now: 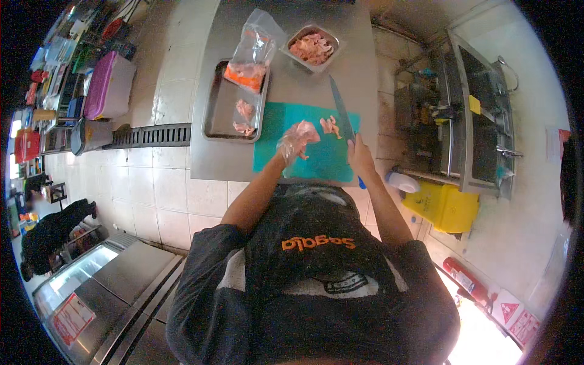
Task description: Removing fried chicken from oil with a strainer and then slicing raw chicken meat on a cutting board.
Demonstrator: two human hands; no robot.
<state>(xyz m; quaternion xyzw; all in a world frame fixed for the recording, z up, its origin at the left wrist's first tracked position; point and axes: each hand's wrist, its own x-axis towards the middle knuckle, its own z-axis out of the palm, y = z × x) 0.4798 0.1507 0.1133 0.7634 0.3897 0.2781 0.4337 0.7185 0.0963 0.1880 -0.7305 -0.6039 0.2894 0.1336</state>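
My left hand (294,142), in a clear plastic glove, is closed over a piece of pale pink raw meat (308,130) on a green cutting board (269,159). Glove and meat blend together, so the exact finger positions are hard to make out. A long-bladed knife (342,107) is gripped in my right hand (360,154) at the board's right edge, its tip pointing away from me. Blue shows below that hand, probably the handle's end. Between the left hand and the blade lie small meat pieces (330,126).
A steel table (292,89) carries everything. Left of the board, a metal tray (219,121) holds meat scraps (244,109) and part of a clear plastic bag (251,59) with orange and pink contents. Farther back stands a metal container (314,69) of raw meat (312,48).
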